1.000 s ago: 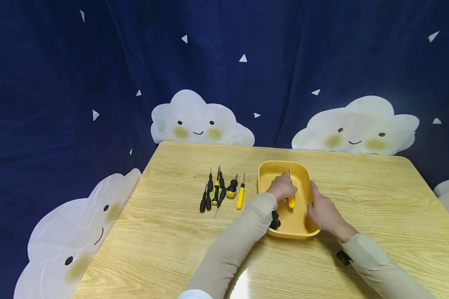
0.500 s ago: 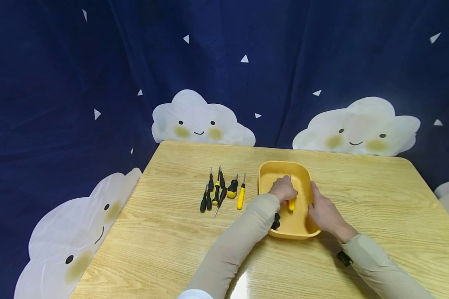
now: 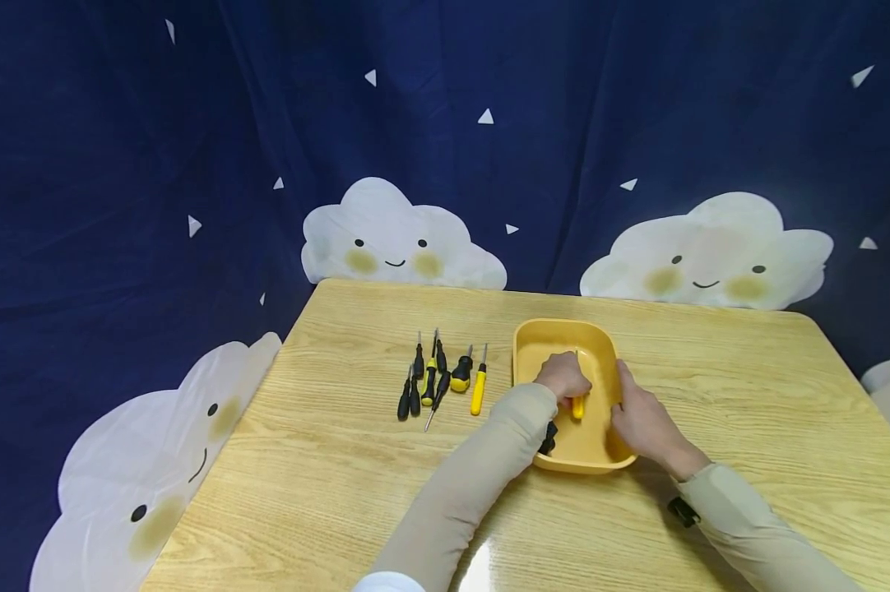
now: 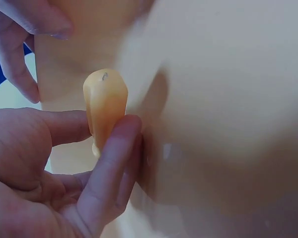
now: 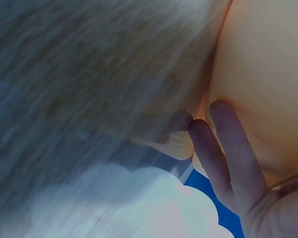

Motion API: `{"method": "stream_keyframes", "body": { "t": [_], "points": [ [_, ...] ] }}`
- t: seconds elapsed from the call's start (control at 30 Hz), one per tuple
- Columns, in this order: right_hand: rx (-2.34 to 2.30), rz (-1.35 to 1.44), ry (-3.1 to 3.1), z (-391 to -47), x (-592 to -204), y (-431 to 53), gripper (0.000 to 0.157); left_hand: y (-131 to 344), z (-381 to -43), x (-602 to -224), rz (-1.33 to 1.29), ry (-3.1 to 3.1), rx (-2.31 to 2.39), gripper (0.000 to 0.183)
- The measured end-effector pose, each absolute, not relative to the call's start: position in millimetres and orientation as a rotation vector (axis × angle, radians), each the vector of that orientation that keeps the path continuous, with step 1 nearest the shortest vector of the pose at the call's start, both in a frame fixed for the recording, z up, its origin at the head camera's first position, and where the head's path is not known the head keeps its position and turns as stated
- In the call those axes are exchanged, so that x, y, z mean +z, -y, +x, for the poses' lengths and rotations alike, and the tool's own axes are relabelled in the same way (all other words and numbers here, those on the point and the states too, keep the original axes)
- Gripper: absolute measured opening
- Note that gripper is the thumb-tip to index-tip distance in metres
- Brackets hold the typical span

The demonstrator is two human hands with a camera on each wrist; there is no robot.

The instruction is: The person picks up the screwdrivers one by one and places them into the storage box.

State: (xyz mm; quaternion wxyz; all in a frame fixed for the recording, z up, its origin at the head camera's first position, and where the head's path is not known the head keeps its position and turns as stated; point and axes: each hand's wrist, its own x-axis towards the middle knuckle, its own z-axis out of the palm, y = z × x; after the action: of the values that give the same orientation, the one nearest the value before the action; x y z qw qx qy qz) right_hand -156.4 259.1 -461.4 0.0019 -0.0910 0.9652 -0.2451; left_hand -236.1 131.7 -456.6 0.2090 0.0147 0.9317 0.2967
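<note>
Screwdriver (image 3: 578, 407), likely light and stiff, best held by its yellow handle (image 4: 104, 96), sits pinched in the left hand (image 3: 563, 376), centre right of frame, inside an orange tray (image 3: 596, 448) the right hand (image 3: 643, 418) grips

creased beige sleeves (image 3: 469, 487), rounded white patch (image 3: 388, 583), small black piece (image 3: 683, 511) at right cuff (image 3: 711, 493)

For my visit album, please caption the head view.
Left hand holding a yellow-handled screwdriver over a rounded, orange-yellow plastic tray, right hand gripping its side.

Free room at far end of tray (image 3: 578, 469), left sleeve (image 3: 477, 473) across its left side
</note>
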Motion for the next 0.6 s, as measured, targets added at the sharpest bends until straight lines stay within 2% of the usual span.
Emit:
{"method": "stream_keyframes", "body": {
  "t": [0.33,0.6],
  "points": [
    [-0.771,-0.291,-3.029,-156.3,-462.1,-261.2,0.067,-131.6,-234.6,-455.5,0.033,-2.564,0.834,0.010],
    [-0.784,-0.287,-3.032,-156.0,-461.3,-259.4,0.067,-131.0,-233.8,-452.3,0.103,-2.620,0.748,0.015]
  ]
}}
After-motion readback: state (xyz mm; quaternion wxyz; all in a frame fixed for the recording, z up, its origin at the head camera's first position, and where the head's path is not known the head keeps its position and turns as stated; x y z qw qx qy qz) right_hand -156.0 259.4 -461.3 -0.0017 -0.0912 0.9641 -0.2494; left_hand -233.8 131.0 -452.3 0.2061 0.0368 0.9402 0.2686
